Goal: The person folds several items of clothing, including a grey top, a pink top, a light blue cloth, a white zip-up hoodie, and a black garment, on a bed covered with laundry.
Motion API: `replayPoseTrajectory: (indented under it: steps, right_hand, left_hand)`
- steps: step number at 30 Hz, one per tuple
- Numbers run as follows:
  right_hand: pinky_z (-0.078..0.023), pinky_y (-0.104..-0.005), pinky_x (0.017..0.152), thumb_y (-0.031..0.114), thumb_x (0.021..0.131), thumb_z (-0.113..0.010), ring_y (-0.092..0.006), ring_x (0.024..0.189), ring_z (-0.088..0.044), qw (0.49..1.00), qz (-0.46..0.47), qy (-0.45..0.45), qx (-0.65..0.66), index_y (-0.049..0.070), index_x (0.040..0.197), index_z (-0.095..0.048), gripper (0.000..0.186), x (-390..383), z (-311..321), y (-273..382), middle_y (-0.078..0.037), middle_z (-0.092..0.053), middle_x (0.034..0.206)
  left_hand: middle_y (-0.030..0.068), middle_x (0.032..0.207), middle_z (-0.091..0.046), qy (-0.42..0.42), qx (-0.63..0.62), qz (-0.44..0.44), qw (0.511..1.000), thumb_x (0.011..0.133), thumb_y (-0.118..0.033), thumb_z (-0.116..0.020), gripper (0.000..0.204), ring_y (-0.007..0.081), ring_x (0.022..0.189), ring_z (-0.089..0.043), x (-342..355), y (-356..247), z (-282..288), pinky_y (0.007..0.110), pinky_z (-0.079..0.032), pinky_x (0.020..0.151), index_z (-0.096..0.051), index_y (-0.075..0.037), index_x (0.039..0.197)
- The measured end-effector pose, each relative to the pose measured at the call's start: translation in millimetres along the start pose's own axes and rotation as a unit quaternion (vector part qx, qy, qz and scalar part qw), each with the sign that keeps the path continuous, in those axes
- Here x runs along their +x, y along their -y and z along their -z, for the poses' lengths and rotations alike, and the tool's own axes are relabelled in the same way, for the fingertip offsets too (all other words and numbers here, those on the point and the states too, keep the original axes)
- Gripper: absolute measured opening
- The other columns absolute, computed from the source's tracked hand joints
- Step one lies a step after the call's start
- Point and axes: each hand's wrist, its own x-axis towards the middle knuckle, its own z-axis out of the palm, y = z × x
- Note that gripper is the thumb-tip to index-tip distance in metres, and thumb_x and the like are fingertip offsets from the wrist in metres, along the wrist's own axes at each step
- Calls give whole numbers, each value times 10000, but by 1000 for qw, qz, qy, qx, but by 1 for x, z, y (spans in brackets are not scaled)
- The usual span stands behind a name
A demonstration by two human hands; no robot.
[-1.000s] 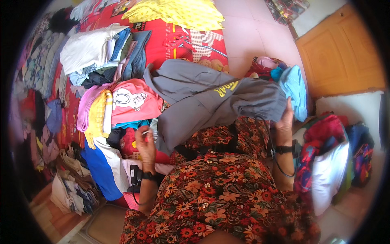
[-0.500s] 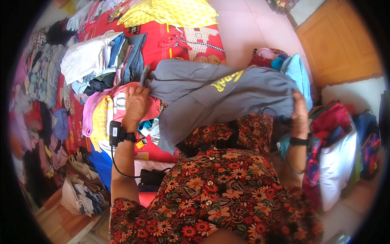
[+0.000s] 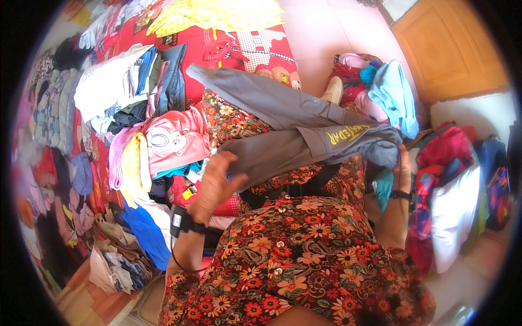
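Note:
Grey trousers point(image 3: 272, 103) with yellow lettering lie across my lap, their two legs spread apart toward the left. At the bunched waist end, my right hand point(image 3: 403, 165) grips the cloth, its fingers mostly hidden behind it. My left hand point(image 3: 218, 182) holds nothing; its fingers are spread just beside the end of the nearer trouser leg. Left of that hand lies a folded coral-pink garment point(image 3: 176, 142) with a white cartoon print, next to a folded yellow knit point(image 3: 140, 157).
A pile of folded trousers and a white garment point(image 3: 106, 84) stands on the red patterned cover point(image 3: 198, 46). Yellow cloth point(image 3: 217, 19) lies at the far side. Heaps of clothes point(image 3: 457, 201) fill the right, near a wooden door point(image 3: 454, 49). More clothes point(image 3: 57, 108) line the left.
My left hand has let go of the trousers and come nearer to me. The trouser legs have spread apart on my lap, uncovering the coral-pink garment. My right hand has lowered slightly.

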Motion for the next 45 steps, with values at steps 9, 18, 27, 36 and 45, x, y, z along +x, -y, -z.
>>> replayPoseTrajectory:
  steps: [9, 18, 27, 36, 45]
  right_hand:
    - [-545, -353, 735, 209, 847, -512, -252, 779, -662, 999, -9, 35, -8, -29, 1046, -630, 331, 3, 5, -7, -129, -673, 930]
    - [-475, -303, 640, 245, 839, -533, -155, 672, -570, 993, 41, -39, -104, 3, 907, -654, 279, -14, -5, -8, -35, -625, 798]
    - [-488, -281, 722, 219, 854, -566, -145, 783, -596, 993, 87, 17, -83, -43, 1057, -628, 337, -31, -1, -28, -58, -650, 932]
    - [-451, -328, 937, 331, 826, -685, -221, 1079, -570, 995, 19, -36, -92, -80, 1286, -491, 647, -3, 34, -57, -154, -600, 1190]
    - [-539, -378, 878, 297, 854, -656, -247, 946, -661, 981, -64, 137, 124, 0, 1211, -554, 476, -41, -6, -9, -137, -665, 1078]
  left_hand:
    - [114, 1012, -620, 152, 33, 87, 984, 718, 13, -622, 372, 293, 976, -611, 11, 9, 30, 378, -492, 850, -605, -37, 1087]
    - [-52, 905, -596, 268, -214, 73, 937, 863, -75, -562, 206, 38, 850, -514, 220, 17, 128, 207, -419, 779, -636, -59, 1055]
    - [135, 1039, -661, 319, 167, 150, 921, 801, -253, -624, 397, 251, 832, -629, 319, 48, 38, 358, -500, 771, -626, -13, 1117]
    - [150, 907, -693, 299, 104, 164, 934, 856, -510, -572, 569, 248, 858, -641, 286, 115, 38, 358, -472, 798, -681, 24, 1020]
    - [209, 935, -689, 6, 138, 109, 984, 834, -468, -647, 498, 326, 893, -670, 252, 66, 28, 395, -507, 814, -683, 17, 946]
